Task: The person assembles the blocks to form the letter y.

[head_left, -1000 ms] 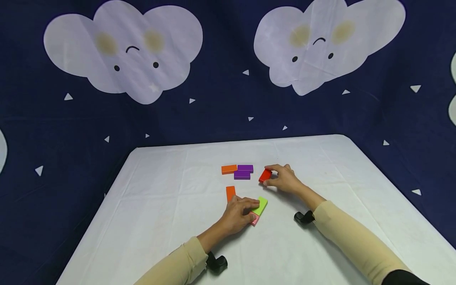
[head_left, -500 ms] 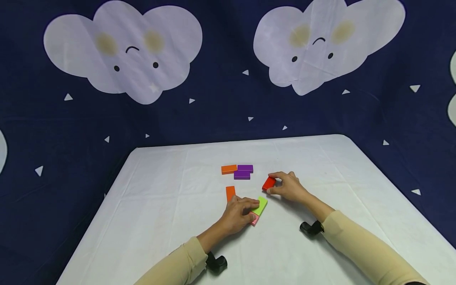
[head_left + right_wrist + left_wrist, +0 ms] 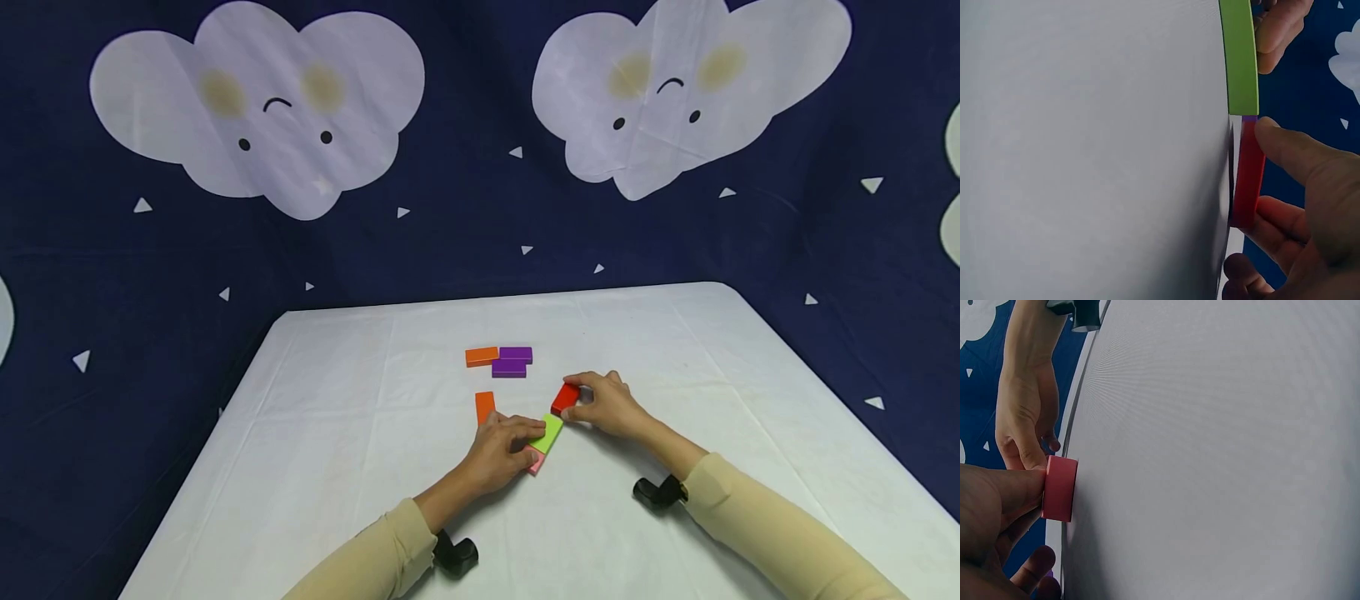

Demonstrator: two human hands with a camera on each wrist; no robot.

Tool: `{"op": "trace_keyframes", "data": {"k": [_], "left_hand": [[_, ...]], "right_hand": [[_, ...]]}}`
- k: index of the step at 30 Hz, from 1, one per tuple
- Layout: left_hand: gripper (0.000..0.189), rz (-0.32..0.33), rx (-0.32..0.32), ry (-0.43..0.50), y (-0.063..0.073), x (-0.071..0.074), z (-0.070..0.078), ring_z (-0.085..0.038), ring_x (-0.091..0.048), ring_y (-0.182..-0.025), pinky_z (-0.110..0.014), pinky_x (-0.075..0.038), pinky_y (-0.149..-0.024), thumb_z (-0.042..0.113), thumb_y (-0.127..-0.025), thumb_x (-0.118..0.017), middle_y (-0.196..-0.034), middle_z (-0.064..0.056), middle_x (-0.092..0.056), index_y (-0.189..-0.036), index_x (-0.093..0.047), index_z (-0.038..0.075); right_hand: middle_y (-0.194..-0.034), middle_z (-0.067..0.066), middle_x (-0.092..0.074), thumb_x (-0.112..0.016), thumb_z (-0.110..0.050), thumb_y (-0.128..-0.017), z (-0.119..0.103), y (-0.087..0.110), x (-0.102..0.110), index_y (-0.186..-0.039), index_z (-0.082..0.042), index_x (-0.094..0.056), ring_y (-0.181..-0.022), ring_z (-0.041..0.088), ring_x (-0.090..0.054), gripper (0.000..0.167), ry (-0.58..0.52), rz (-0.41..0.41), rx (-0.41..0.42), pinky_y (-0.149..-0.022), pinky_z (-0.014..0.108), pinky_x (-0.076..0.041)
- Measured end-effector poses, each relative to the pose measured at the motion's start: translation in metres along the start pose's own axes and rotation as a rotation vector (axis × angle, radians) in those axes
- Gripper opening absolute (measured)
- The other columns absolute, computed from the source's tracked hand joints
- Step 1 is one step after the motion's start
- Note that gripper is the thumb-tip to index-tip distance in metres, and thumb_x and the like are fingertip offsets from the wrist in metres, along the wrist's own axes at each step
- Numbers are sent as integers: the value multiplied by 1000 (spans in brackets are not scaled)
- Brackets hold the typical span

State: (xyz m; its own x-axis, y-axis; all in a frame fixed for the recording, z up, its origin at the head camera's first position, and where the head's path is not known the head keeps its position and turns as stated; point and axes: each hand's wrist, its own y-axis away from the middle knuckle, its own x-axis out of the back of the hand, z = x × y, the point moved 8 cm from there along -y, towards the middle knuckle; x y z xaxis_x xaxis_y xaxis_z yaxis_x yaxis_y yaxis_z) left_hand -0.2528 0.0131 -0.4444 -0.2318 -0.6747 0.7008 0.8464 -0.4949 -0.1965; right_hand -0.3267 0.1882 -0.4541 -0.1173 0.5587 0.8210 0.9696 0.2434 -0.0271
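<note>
My right hand point(image 3: 611, 406) pinches a red block point(image 3: 1250, 178) between thumb and fingers, just beyond the far end of a lime green block point(image 3: 551, 431). In the right wrist view a narrow gap shows between the red and green blocks. My left hand point(image 3: 495, 454) rests on the green block and the pink block point(image 3: 1060, 489), which lie end to end on the white table. Its fingertips touch the green block, and its thumb presses on the pink one. An orange block point(image 3: 485, 407) lies just behind the left hand, its near end covered by the hand.
Farther back, another orange block point(image 3: 482, 357) and two purple blocks point(image 3: 509, 368) lie against one another on the white tablecloth point(image 3: 337, 467). Behind the table hangs a dark blue cloth point(image 3: 465, 250) with clouds. A black wrist camera point(image 3: 456, 557) sits at each wrist.
My right hand has brought the red block toward me and slightly right, up to the green block's far end. The left hand and the other blocks have stayed put.
</note>
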Motion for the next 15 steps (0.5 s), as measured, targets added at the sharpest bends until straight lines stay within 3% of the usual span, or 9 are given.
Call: {"op": "trace_keyframes", "data": {"k": [8,15], "left_hand": [[33,14,-23,-4,0,1,2,-15,-47,-98,-27,-32,-84,12,-82,-68,-121,3,-67,-115,-69,11],[33,16,-26,-3,0,1,2,-16,-47,-98,-28,-32,-84,12,-83,-68,-121,3,-67,-115,-69,10]], "right_hand": [[-101,3,-63,-78,-36,-72,-5,4,-1,-125,-16,-61,-83,20,-39,59,23,20,49,-65,29,-27],[-116,7,-64,-76,-34,-75,-5,3,3,-124,-14,-62,-84,21,-40,54,-10,43,57,-65,29,-29]]}}
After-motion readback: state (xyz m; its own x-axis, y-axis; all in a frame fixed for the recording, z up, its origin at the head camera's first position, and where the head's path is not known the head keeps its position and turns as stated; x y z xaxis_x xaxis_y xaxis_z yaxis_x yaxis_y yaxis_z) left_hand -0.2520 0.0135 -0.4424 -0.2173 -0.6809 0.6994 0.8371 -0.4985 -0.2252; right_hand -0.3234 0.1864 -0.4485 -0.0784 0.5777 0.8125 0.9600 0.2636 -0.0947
